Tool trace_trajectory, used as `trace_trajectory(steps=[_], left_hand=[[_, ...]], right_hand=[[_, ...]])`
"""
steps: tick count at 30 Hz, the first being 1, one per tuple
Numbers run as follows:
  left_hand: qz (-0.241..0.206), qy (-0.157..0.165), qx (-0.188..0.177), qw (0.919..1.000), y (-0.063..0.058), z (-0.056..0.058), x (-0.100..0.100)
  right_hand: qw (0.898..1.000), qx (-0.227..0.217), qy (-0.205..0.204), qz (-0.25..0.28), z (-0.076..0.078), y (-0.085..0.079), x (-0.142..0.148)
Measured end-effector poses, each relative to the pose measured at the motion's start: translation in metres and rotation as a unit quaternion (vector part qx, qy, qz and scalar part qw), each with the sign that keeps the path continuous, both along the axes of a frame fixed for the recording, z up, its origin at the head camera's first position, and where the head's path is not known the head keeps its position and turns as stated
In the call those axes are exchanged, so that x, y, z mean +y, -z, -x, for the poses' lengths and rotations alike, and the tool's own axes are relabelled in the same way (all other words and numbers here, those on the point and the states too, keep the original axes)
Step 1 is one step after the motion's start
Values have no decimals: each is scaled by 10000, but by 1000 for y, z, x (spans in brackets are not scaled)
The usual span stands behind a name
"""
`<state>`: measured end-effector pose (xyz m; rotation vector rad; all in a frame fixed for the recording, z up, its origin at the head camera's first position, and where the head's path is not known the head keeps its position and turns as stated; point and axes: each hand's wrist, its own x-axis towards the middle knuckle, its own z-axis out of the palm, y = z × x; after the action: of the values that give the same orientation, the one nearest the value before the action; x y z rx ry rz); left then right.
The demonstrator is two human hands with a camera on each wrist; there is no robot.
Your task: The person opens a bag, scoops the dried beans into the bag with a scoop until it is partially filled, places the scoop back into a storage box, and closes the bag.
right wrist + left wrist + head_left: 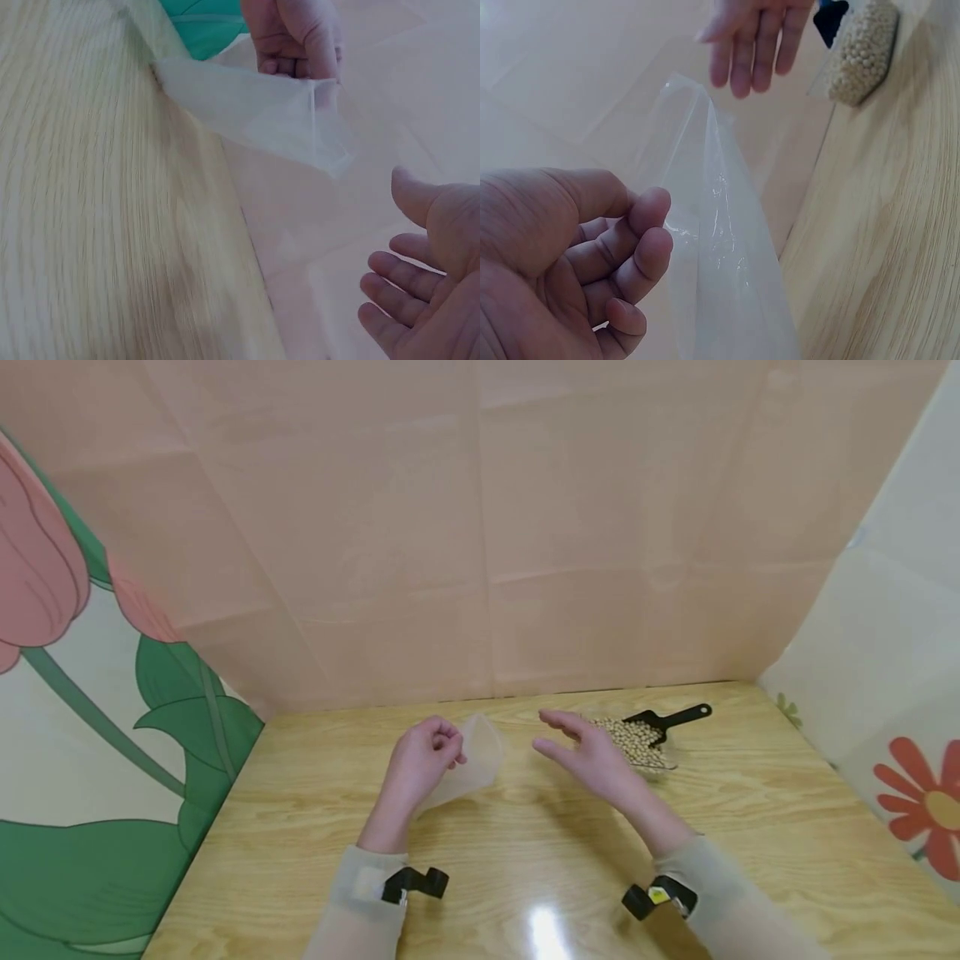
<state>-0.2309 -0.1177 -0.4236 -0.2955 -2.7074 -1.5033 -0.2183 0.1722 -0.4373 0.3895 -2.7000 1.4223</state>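
Note:
A translucent plastic bag [480,752] hangs from my left hand [426,753], its rim pinched between thumb and forefinger. In the left wrist view the bag [724,247] stands partly opened out, with creases that catch the light. My right hand [592,756] hovers to the right of the bag, apart from it, fingers extended and thumb spread, with nothing in it. Behind that hand sits a clear container of pale round beans [633,743], partly hidden by the hand. A black scoop [667,718] lies in the beans, its handle sticking out over the right side.
The wooden table [510,868] runs back to a pinkish cloth backdrop [480,543]. A flower-printed sheet [112,760] borders the left side, and another printed sheet [892,710] the right. Both wrists carry small black camera mounts.

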Motion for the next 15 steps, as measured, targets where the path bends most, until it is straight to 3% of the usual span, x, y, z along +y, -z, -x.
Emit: trace_trajectory(steps=[5, 15], left_hand=[[24, 3, -2, 10000, 0, 0, -1], [59, -6, 7, 10000, 0, 1, -1]], right_hand=[[9986, 158, 126, -487, -7, -4, 16], [9965, 370, 134, -742, -16, -9, 54]])
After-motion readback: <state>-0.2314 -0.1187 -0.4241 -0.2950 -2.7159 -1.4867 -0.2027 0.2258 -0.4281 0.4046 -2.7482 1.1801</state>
